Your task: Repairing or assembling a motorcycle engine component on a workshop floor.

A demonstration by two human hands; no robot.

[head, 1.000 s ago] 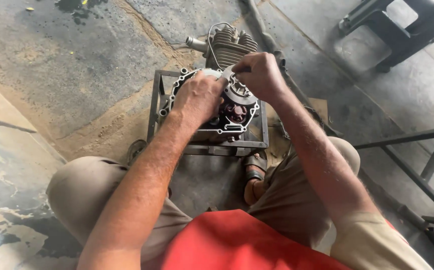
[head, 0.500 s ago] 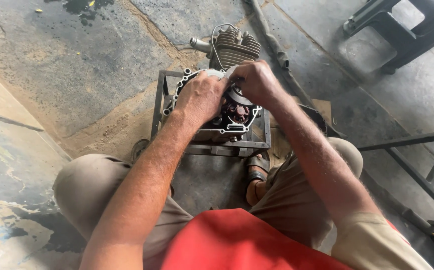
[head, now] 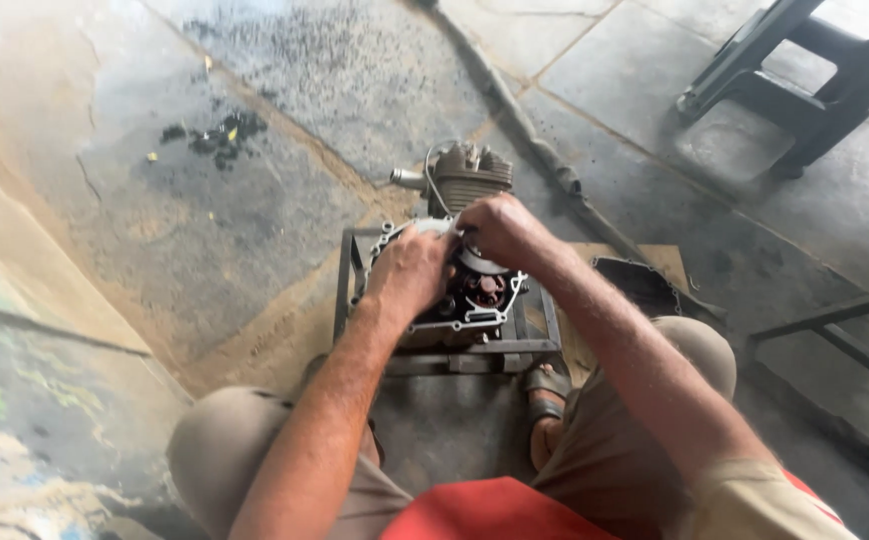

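Head view, the only one, looking straight down over the knees: the person sits low over a small engine [head: 460, 270] with its side cover off, propped on a dark metal frame stand [head: 475, 358] on the stained stone floor [head: 285, 130]; the finned cylinder [head: 470, 172] points away from the body.

The left hand [head: 412, 270] lies flat across the left half of the open crankcase, palm down, fingers spread and pressing, not wrapped around anything I can make out; the right hand [head: 498, 228] is curled at the top rim, fingertips pinched narrow on a small pale piece [head: 438, 227] between the two hands; what that piece is, I cannot tell.

What's new: a second ago a pale strip showed plainly between the hands, and half a second ago the right hand had closed over it; now only a sliver of it shows at the rim, with both hands tight together on the same spot, so the work looks settled on that upper edge; the left hand has hardly budged and reads as the steadying one.

Round about: gears and a round hub [head: 483, 292] exposed under the right wrist; a sandalled foot [head: 547, 385] by the frame; what looks like a dark removed cover [head: 643, 284] on cardboard [head: 673, 262] to the right; a dark stool [head: 805, 75] at top right.
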